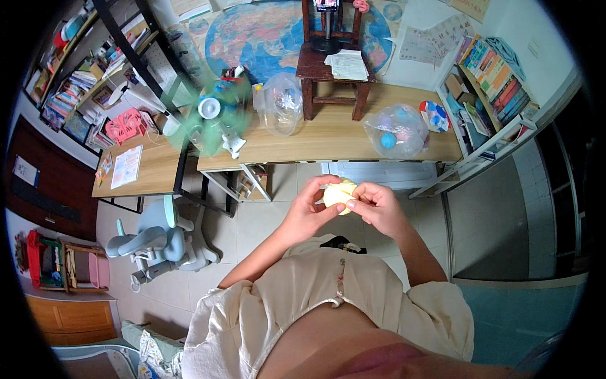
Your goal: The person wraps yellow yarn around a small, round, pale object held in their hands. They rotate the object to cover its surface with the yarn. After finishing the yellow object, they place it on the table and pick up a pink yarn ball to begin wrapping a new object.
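A small, rounded, pale yellow thing [339, 195] is held between both hands in front of my torso, above the floor. Its material is too bright to make out, and a fold or seam seems to run across it. My left hand [313, 201] curls around its left side, thumb below and fingers over the top. On the right, the thumb and bent fingers of my right hand [376, 206] pinch its edge. Beyond them on the wooden desk lies a clear plastic bag [397, 131] with several coloured balls inside. Another clear bag [282, 105] stands further left.
A small dark wooden chair [334, 71] stands on the desk, carrying papers [348, 65] and a phone on a stand [326, 45]. A green fan [209, 109] with blurred blades is at left. A blue swivel chair [161, 234] and a bookshelf [497, 90] flank the area.
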Demonstrator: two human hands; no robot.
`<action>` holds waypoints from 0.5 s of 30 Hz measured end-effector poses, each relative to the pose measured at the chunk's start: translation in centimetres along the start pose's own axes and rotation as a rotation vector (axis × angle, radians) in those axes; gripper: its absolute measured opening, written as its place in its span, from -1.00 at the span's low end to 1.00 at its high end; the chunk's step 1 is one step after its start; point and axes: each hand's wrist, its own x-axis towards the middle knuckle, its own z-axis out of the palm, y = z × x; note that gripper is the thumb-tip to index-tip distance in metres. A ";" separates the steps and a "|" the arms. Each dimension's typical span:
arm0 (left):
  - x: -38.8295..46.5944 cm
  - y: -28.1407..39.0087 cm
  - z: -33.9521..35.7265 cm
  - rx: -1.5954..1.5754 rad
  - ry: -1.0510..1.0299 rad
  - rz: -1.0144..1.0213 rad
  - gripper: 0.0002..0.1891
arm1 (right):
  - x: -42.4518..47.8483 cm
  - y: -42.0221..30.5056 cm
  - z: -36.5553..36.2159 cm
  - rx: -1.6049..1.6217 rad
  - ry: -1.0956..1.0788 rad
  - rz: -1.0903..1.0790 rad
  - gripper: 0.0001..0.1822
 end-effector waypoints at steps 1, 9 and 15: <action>-0.1 0.2 0.0 -0.005 0.001 -0.012 -0.54 | 0.0 -0.2 -0.2 0.011 -0.015 0.042 -0.89; -0.3 0.1 0.0 -0.029 0.019 -0.018 -0.56 | 0.0 0.0 0.0 -0.015 -0.067 0.038 -0.92; -0.3 -0.6 -0.3 -0.078 0.060 -0.041 -0.55 | -0.1 0.0 1.0 -0.289 0.045 -0.098 -0.88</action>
